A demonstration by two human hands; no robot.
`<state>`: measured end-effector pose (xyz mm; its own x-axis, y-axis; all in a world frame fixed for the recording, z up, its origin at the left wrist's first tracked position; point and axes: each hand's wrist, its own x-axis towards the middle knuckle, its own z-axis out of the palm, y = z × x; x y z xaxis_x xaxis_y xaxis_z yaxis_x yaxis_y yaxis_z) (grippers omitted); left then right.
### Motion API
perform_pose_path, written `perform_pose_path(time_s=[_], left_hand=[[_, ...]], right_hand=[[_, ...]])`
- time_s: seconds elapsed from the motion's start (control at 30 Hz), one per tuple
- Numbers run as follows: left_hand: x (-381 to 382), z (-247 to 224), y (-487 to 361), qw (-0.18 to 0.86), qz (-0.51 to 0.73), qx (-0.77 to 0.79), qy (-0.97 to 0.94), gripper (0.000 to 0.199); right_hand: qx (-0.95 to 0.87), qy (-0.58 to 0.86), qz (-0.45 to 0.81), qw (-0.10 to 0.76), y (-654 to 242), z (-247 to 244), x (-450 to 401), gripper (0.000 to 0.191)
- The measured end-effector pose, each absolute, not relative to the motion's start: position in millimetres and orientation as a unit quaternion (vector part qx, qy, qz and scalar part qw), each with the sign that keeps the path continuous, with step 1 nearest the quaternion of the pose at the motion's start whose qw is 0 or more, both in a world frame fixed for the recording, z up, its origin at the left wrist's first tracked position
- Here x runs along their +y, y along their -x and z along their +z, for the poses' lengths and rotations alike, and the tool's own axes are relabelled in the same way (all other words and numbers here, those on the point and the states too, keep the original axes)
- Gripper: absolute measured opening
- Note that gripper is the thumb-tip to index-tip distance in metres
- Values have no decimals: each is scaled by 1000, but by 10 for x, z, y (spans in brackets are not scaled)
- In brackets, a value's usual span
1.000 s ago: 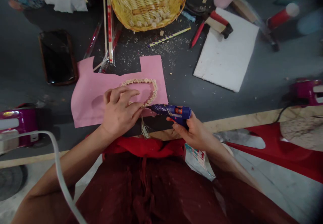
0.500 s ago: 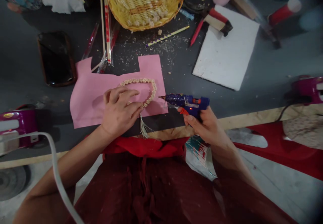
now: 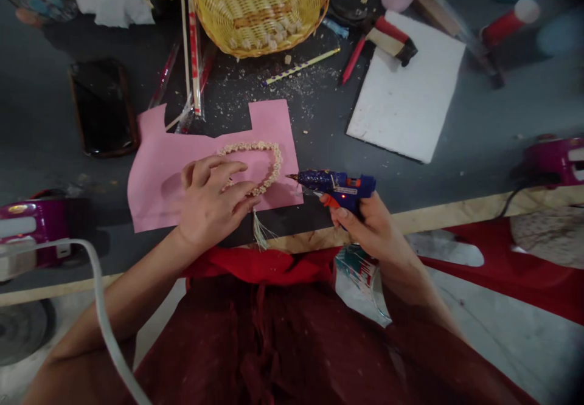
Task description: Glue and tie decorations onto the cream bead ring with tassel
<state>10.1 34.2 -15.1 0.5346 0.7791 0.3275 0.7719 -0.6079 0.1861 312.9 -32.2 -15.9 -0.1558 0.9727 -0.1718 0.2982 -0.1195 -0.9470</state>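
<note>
A loop of small cream bead-like pieces [image 3: 277, 160] with a pale tassel [image 3: 261, 230] lies over a cut sheet of pink paper [image 3: 157, 149]. My left hand [image 3: 207, 201] is over the loop's left side and hides part of it. Its thumb and index finger pinch the loop's lower edge, just above the tassel, while the other fingers are spread. In my right hand [image 3: 365, 225] is a blue glue gun [image 3: 337, 183], a finger at its orange trigger. The gun's nozzle points left, a short gap away from the loop.
A yellow wicker basket [image 3: 262, 13] holding small pale chunks stands at the back. Around it are crumbs and a patterned pencil [image 3: 301, 66]. A phone [image 3: 104, 107] lies left; a white board [image 3: 406, 98] lies right. Purple devices [image 3: 34, 228] sit at both sides, a white cable [image 3: 98, 295] in front.
My left hand has shifted slightly left, its fingers a little more spread. The glue gun and the loop stay almost where they were.
</note>
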Motion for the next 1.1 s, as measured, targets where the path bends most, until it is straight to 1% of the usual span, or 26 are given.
perform_pose_path(time_s=[0.1, 0.2, 0.3, 0.6, 0.8, 0.93, 1.1], left_hand=[[355, -81, -26, -2, 181, 438, -881, 9], [363, -55, 49, 2, 161, 447, -880, 15], [363, -75, 86, 7, 150, 445, -883, 16], [376, -110, 53, 59, 131, 448, -882, 17], [379, -114, 45, 82, 123, 451, -880, 18], [381, -111, 53, 99, 129, 453, -877, 19], [383, -135, 37, 97, 119, 446, -882, 20]], right_hand=[[-576, 552, 497, 341, -3123, -157, -339, 30], [-569, 550, 509, 339, -3101, -157, -357, 33], [-571, 548, 512, 334, -3050, -142, -366, 34], [-577, 542, 532, 301, -2855, -27, -360, 35], [-602, 532, 525, 281, -2859, -43, -349, 28], [-614, 514, 530, 278, -2852, -43, -336, 31], [-638, 517, 507, 262, -2837, -25, -321, 33]])
